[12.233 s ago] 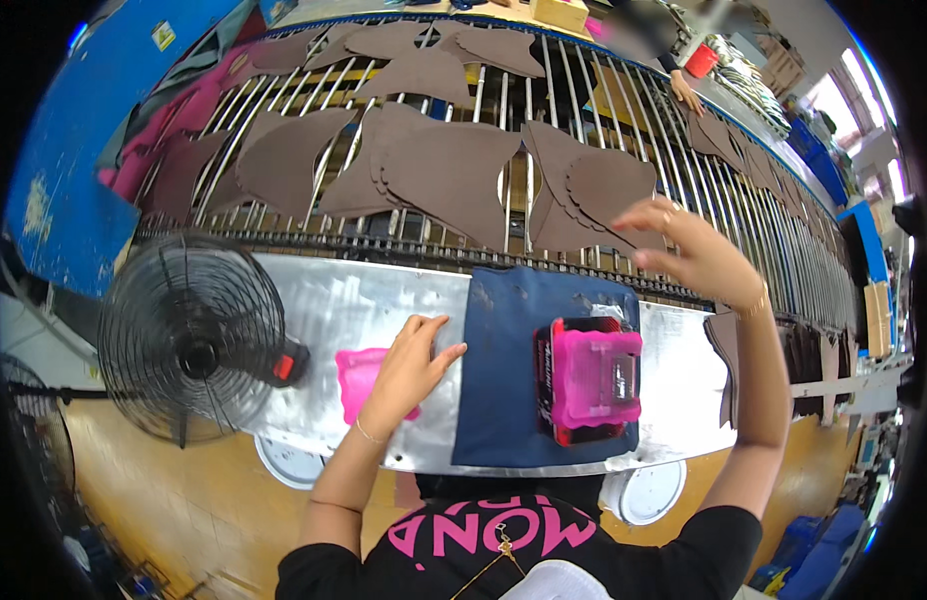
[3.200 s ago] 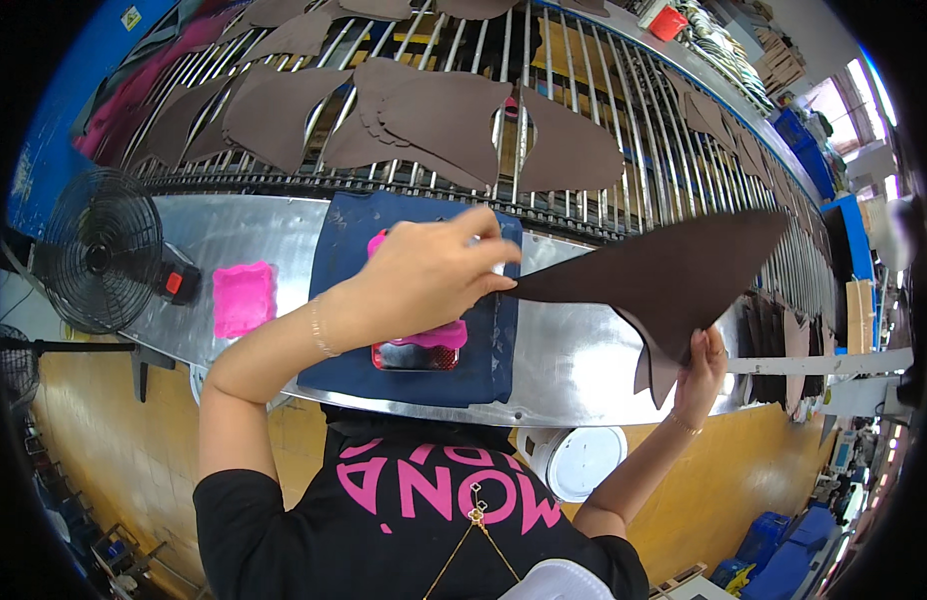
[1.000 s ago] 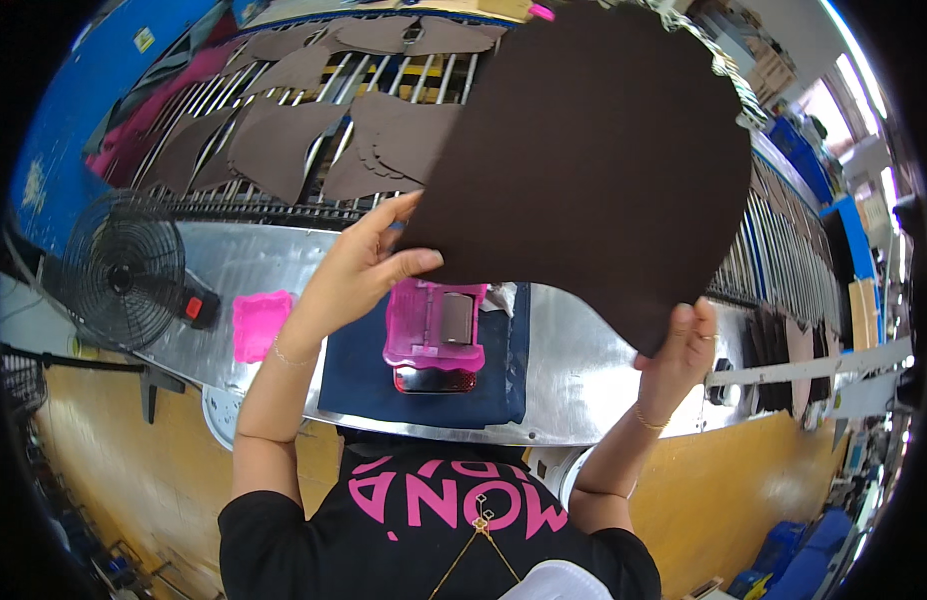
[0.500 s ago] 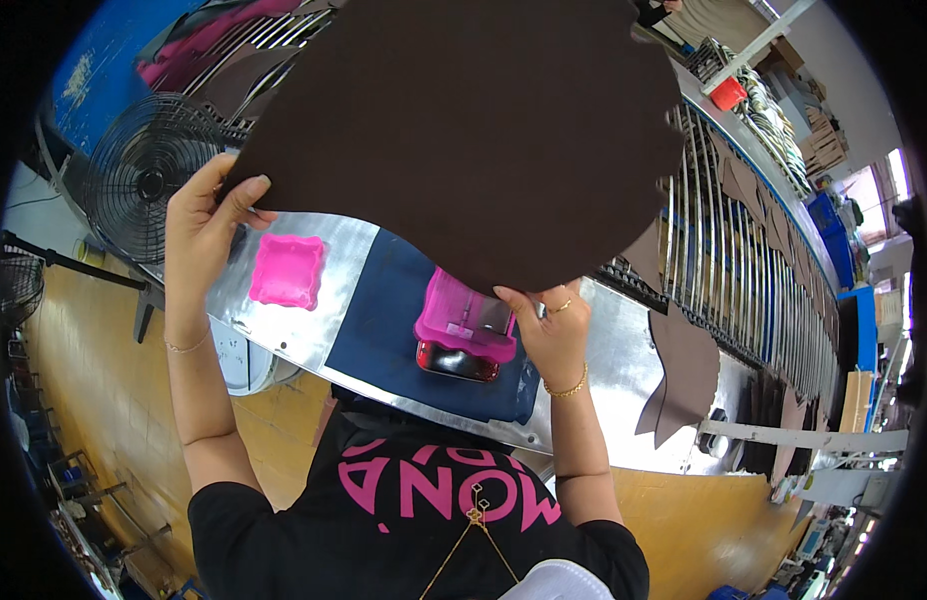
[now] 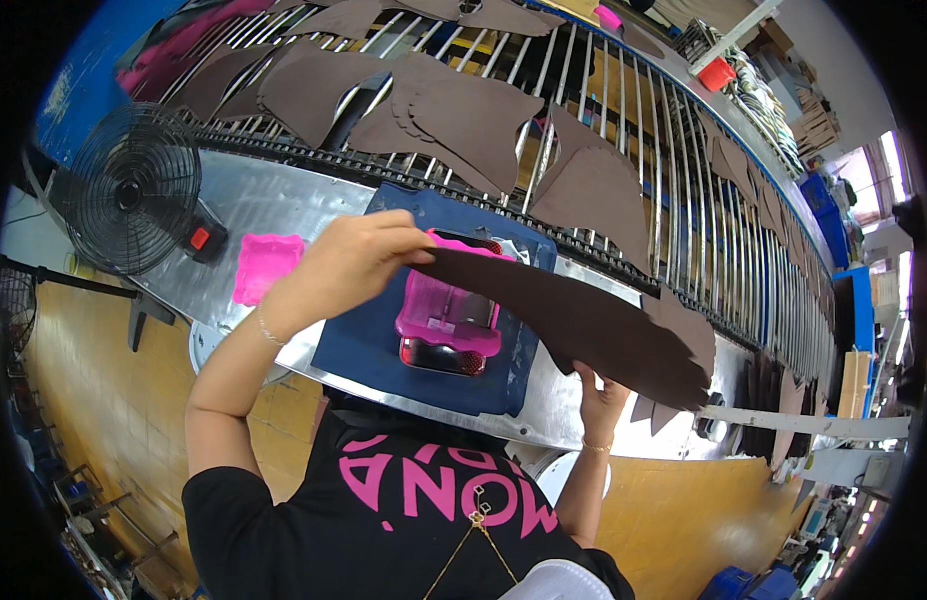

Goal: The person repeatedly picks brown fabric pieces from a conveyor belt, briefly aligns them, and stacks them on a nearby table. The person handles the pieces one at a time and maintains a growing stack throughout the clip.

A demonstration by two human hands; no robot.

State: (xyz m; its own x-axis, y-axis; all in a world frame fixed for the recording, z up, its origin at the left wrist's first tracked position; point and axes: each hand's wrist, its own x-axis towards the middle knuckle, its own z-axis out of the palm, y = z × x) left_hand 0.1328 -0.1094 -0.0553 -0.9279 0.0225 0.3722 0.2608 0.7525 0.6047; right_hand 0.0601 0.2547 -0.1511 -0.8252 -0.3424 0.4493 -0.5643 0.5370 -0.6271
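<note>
A dark brown cut panel [image 5: 584, 325], leather-like and flat, is held up over the bench and seen at a slant. My left hand [image 5: 359, 262] pinches its narrow left corner between thumb and fingers. Under the panel's lower right edge, my right hand [image 5: 602, 398] grips it, with some fingers hidden behind. Below and between the hands, a pink plastic tray [image 5: 409, 312] with wavy edges rests on a glossy red and black object [image 5: 439, 358]. Both lie on a dark blue cloth [image 5: 354, 345]. A smaller pink scalloped tray [image 5: 269, 268] sits left of the cloth.
Beyond the metal bench [image 5: 224, 180] runs a rack of metal rollers [image 5: 544, 80] carrying several brown panels [image 5: 464, 110]. A black caged fan [image 5: 134, 190] stands at the left. More brown pieces [image 5: 687, 325] lie at the bench's right. A red container [image 5: 717, 73] is far right.
The brown panel has come down and swung to the right, uncovering the rollers and the blue cloth. My left hand has moved right, and my right hand has shifted right and lower.
</note>
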